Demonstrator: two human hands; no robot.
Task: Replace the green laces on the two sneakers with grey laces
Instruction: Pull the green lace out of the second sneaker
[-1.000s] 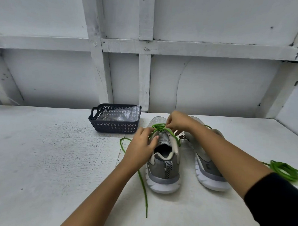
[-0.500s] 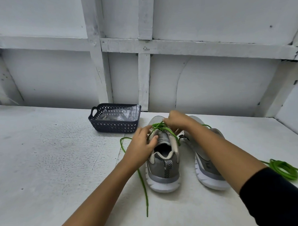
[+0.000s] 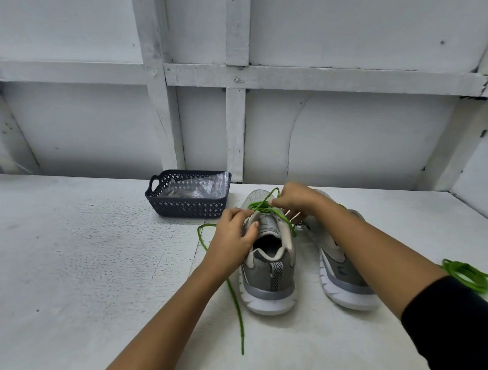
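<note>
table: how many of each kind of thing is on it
sneakers: 2 (held sneaker, other sneaker)
green laces: 2 (threaded lace, coiled lace)
basket: 1
plastic bag in the basket: 1
total: 6

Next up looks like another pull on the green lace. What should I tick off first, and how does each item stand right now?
1. Left hand grips left sneaker at its collar: ok.
2. Right hand pinches green lace above the eyelets: ok.
3. Lace's loose end lies free on the table: ok.
4. Right sneaker fully unlaced: cannot tell, the forearm covers its eyelets.
5. Grey laces ready in basket: cannot tell, only clear plastic shows.
</note>
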